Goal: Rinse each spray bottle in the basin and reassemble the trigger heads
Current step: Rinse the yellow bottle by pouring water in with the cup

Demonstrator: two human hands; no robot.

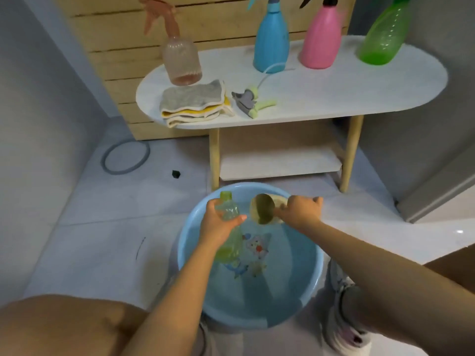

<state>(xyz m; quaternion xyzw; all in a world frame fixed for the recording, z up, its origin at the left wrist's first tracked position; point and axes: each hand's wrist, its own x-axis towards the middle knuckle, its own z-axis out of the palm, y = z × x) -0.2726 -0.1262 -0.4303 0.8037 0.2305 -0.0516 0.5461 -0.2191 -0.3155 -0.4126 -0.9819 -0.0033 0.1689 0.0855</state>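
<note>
In the head view, the person squats over a light blue basin (317, 265) that stands on the pale tiled floor, between the knees. The left hand (218, 224) grasps a yellow-green transparent bottle (230, 242) around its upper part; the fingers and the thumb are curled around it. The bottle has no trigger head, its open neck points away from the person, and its body hangs over the inside of the basin. The right hand (299, 213) holds a cream-coloured scoop (262, 209) by its handle, with the fingers closed around it. The scoop is tilted so that its dark inside faces the bottle, just beside the bottle's neck.

Behind the basin stands a white oval table (334, 98) with wooden legs. On it lies a loose trigger head (248, 101), grey and pale green, with its thin tube curving toward the back. To its left there is a folded cloth (192, 104). A clear pinkish bottle (181, 60) with an orange trigger stands behind the cloth. A blue bottle (271, 39), a pink bottle (321, 39) and a green bottle (385, 37) stand in a row further right, all with their heads on.
</note>
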